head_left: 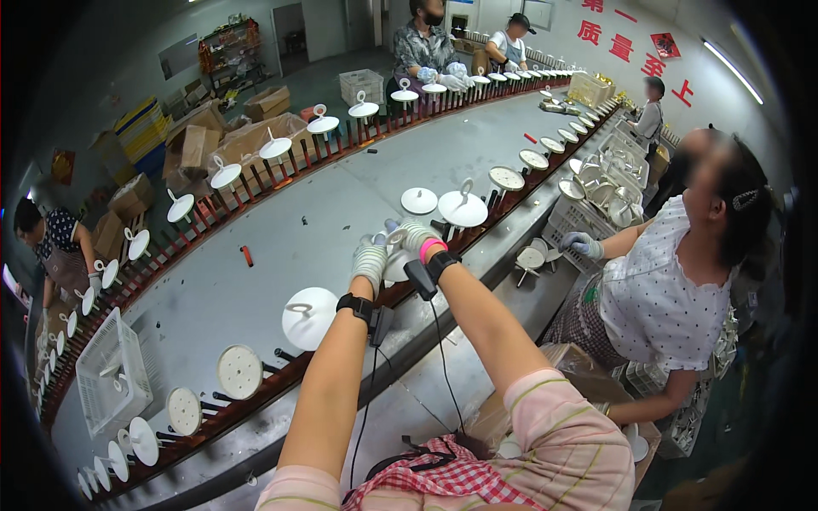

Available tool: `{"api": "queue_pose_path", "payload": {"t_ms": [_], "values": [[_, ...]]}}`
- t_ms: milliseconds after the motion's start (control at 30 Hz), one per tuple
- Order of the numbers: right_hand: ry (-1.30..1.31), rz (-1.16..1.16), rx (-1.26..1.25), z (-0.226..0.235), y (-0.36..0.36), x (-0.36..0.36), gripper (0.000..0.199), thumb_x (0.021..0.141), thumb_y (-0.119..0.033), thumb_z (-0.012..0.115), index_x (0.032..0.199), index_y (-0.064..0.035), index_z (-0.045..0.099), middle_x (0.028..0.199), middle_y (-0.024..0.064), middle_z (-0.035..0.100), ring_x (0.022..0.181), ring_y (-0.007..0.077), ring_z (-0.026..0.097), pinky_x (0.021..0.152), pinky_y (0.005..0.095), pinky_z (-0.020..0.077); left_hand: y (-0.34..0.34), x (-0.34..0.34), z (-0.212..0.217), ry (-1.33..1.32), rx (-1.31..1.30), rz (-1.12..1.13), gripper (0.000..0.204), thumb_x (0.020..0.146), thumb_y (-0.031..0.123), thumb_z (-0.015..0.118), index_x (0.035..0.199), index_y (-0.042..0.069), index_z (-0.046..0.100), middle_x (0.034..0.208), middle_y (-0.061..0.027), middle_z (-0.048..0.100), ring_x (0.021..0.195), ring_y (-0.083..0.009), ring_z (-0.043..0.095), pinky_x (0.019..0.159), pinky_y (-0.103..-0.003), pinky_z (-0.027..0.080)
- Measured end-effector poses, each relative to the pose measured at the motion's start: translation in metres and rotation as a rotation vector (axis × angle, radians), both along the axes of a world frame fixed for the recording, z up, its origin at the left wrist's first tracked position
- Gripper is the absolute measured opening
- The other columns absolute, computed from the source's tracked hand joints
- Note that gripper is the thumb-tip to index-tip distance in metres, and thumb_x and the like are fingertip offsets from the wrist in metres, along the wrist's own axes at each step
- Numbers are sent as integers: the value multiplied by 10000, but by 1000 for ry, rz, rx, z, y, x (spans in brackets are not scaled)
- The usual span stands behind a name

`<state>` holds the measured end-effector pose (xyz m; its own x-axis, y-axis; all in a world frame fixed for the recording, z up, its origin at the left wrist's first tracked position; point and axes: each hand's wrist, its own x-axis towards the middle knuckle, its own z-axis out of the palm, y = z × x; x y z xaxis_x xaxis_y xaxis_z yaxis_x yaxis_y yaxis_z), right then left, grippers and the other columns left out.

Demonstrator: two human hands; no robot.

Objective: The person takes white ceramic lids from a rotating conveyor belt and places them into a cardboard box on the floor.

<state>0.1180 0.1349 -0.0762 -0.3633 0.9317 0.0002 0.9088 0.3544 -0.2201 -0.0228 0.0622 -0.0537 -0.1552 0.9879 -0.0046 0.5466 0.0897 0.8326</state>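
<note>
Head view: I've got both gloved hands up at the conveyor rail. My left hand and right hand are both closed round one white disc part, a round plate w/ a looped stem, sitting right at the rail of red pegs in front of me, between the mounted discs either side. Can't tell if it's seated on a peg yet; gloves cover the contact.

To do this bit well, imo: keep both hands on the rim, not the loop, hold the disc square to the peg, and don't press till it lines up. The neighbour disc w/ hook is just beside my right hand, so keep my wrist clear of it. The big white disc sits near my left forearm; elbow stays in. Wrist-band cables hang down by the desk edge, and could snag on pegs if I drop low.

A co-worker in a dotted blouse works at my right, gloved hand at a white basket of parts, well apart from mine. A white crate sits far left on the desk.
</note>
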Motion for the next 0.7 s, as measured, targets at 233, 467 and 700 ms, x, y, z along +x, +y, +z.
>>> {"api": "queue_pose_path", "payload": {"t_ms": [233, 467, 700], "values": [[38, 215, 20, -15, 13, -71, 409, 815, -408, 529, 1079, -115, 636, 1075, 198, 620, 986, 366, 600, 846, 405, 489, 54, -65, -50, 13, -146, -23, 439, 884, 386, 486, 917, -43, 571, 875, -193, 633, 766, -272, 578, 659, -361, 475], [66, 81, -215, -3, -11, -105, 450, 816, -429, 545, 1043, -59, 661, 1083, 202, 620, 1024, 362, 592, 866, 415, 485, 10, -91, -19, 596, -87, -154, 531, 843, 501, 467, 1099, 50, 578, 1075, -224, 604, 913, -381, 592, 727, -352, 489], [343, 6, -56, 53, -149, -138, 349, 902, -320, 412, 1149, -117, 552, 1081, 179, 604, 977, 343, 598, 815, 454, 475, -43, -165, -31, 407, -61, 62, 437, 729, 414, 668, 973, 51, 666, 915, -217, 644, 881, -364, 618, 729, -415, 499]]}}
